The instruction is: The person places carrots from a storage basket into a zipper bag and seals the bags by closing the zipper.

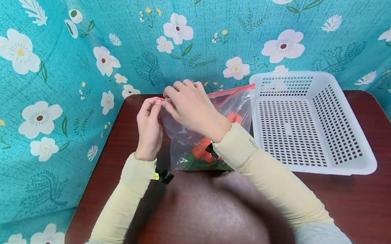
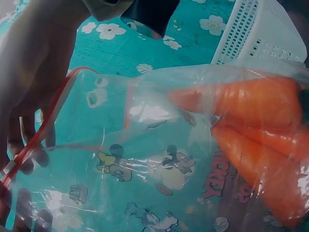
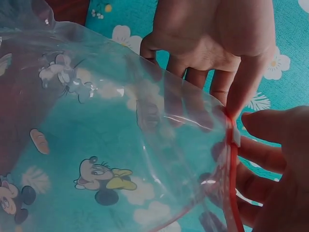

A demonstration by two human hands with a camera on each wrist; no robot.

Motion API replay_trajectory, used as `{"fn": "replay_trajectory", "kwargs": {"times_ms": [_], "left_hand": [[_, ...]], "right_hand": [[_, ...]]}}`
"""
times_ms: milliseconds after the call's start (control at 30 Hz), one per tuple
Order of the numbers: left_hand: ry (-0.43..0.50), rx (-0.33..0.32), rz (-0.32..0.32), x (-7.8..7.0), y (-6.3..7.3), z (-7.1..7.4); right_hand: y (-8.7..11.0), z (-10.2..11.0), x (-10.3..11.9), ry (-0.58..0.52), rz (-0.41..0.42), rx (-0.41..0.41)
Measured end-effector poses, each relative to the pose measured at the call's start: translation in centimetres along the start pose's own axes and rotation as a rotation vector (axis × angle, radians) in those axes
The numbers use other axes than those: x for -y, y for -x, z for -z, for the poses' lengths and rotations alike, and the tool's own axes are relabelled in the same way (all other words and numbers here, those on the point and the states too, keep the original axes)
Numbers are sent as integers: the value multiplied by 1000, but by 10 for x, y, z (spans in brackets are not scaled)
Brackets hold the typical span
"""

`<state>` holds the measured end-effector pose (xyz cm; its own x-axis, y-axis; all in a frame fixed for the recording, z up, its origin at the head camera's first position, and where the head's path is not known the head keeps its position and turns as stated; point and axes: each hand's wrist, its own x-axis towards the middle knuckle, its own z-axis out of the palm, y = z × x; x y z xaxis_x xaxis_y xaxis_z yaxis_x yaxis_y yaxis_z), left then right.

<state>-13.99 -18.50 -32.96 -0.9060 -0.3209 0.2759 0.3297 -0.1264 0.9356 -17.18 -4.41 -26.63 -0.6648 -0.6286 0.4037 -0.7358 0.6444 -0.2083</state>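
A clear slider zip bag (image 1: 181,136) with a red zip strip (image 2: 55,108) and cartoon prints stands on the table. Inside it are several orange carrots (image 2: 260,104) with green tops. My left hand (image 1: 150,128) pinches the left end of the strip between thumb and fingers, other fingers lying behind the clear film. Just beside it, my right hand (image 1: 194,108) holds the strip at the small whitish slider (image 3: 236,136), its thumb and index finger around it. In the head view the right hand's back hides part of the bag.
Right of the bag, a white plastic basket (image 1: 353,148) with a perforated base and walls stands on the dark red-brown table (image 1: 209,213). A turquoise floral cloth (image 1: 205,35) hangs behind the table and along its left side.
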Motion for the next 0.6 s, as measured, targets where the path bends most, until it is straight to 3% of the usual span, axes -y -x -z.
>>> {"fn": "replay_trajectory", "kwargs": {"times_ms": [600], "left_hand": [[15, 6, -14, 1, 5, -3]], "right_hand": [[1, -1, 0, 40, -17, 25]]}}
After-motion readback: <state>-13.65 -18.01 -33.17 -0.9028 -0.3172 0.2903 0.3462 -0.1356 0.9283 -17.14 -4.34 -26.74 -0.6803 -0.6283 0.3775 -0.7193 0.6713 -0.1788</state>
